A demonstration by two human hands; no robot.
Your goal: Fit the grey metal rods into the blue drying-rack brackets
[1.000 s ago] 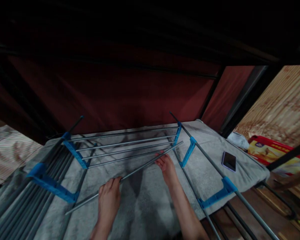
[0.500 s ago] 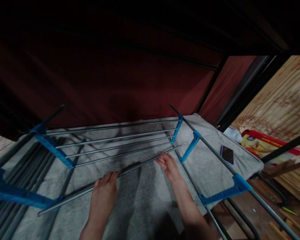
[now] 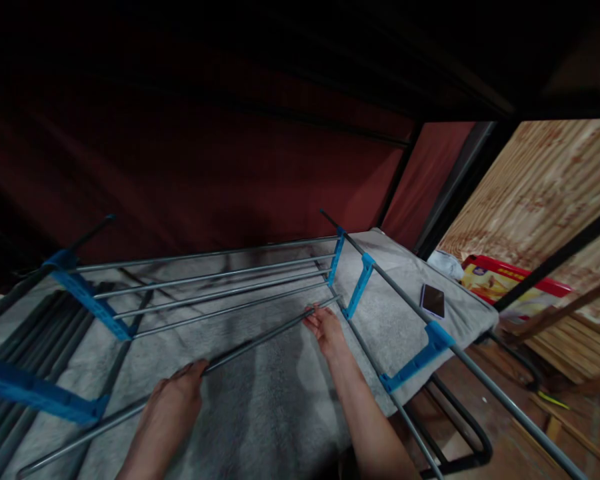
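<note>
A loose grey metal tube [image 3: 260, 339] slants across the front of a half-built rack, its left end low and close to me. My left hand [image 3: 173, 400] is wrapped over it left of its middle. Near its right end, my right hand [image 3: 324, 328] pinches it with the fingertips. The rack has blue plastic brackets [image 3: 87, 293] on long side poles [image 3: 400, 287], with several crossbars [image 3: 230, 290] joining the far pair of brackets. Closer to me, the bracket at left [image 3: 40, 393] and the one at right [image 3: 415, 360] have no bar between them.
Grey cloth [image 3: 280, 400] covers the surface beneath the rack. Several spare tubes [image 3: 45, 333] lie at the left. A phone [image 3: 433, 301] rests on the cloth at right, near a red and yellow box [image 3: 510, 283]. A dark red curtain [image 3: 230, 187] hangs behind.
The view has shifted, so the rack appears farther left. Both hands still hold the tube; the left hand and the tube's left end have come lower and nearer to me.
</note>
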